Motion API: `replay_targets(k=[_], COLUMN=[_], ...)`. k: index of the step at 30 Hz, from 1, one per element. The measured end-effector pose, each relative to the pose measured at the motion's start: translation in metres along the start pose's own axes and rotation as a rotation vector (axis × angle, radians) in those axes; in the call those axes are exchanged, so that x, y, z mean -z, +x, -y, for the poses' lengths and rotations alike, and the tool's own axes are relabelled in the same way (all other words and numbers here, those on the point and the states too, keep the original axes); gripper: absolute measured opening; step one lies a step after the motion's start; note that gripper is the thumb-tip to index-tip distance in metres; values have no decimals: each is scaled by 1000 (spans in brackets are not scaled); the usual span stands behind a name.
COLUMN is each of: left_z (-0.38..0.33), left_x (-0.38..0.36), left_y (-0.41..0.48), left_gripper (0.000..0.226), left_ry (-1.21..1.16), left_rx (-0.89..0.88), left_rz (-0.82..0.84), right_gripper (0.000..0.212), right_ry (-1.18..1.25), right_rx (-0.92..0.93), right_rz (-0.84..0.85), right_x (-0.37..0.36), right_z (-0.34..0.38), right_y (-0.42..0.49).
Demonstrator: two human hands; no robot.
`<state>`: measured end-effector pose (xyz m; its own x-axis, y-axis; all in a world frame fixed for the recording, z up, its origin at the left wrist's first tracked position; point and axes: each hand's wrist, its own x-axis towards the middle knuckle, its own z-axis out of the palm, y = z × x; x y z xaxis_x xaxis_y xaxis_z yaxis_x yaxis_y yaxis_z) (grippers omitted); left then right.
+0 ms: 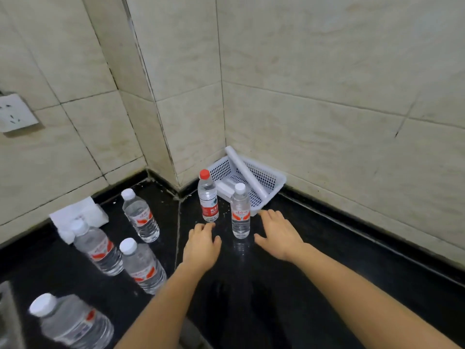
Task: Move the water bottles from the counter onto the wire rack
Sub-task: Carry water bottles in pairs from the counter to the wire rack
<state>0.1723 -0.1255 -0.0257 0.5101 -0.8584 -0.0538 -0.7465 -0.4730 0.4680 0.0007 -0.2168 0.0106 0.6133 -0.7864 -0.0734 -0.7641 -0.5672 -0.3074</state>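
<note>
nearby, white basket [273, 181] behind two bottles [240, 212], tissues [80, 212] left

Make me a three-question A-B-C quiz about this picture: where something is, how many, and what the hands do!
1. Where is the white basket? A) wall corner B) floor C) in a hand
2. How many bottles have a red cap? A) one B) three C) six
3. The hands are: A) gripping bottles B) open, empty C) twisting a cap
Answers: A, it sits where the walls meet; A, every other cap is white; B, left hand and right hand show relaxed fingers, nothing held.
</note>
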Motion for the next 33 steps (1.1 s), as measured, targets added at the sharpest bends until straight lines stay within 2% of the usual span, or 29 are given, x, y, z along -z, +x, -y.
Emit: replay_targets(k=[9, 14, 18, 23, 30, 33], left_z=[25, 19, 15, 25, 30, 31], left_x=[11, 23, 27, 32, 33, 33], left_y=[108, 158, 182, 183, 167, 153], left_gripper=[50, 69, 56, 43, 29, 25], left_ry=[-114, -189, -88, 68, 104, 105], left_rx=[-41, -26, -181, -254, -356, -397], left_rz=[-63, -128, -100, -119, -162, -157], right_gripper=[75, 70, 62, 60, 45, 36], right_ry=[22, -43, -149, -182, -204, -96], right_rx=[-28, 30, 41, 25, 23, -30], right_rz=[-119, -149, -116, -138, -118, -101], right_x=[-9, -11, -18, -19, -17, -7], right_z=[16, 20, 17, 16, 29, 26], right_y=[88, 114, 120, 117, 105, 95])
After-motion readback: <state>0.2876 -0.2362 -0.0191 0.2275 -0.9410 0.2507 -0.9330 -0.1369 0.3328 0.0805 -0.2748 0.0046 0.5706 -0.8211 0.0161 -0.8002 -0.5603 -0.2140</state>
